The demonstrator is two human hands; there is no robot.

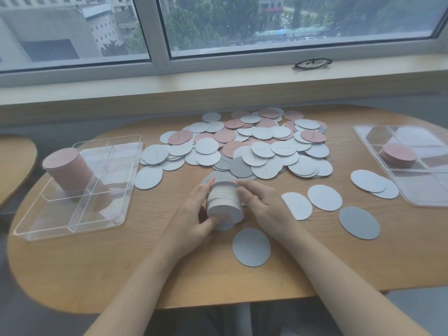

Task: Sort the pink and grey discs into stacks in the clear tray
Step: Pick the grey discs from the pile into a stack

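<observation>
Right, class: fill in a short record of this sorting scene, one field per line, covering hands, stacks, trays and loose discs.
left hand: grips the grey stack from its left side
right hand: fingers on the stack's right side
grey stack: on the table, not yet in a tray
pink stack: tall, in the clear tray on the left
second tray: on the right, holds a short pink stack
loose pile: mixed pink and grey discs, mid-table
glasses: on the windowsill

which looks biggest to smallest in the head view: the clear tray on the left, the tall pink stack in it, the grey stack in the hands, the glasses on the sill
1. clear tray
2. tall pink stack
3. grey stack, though it sits nearer the camera, so its rank against the pink one is unsure
4. glasses, farthest away
</observation>
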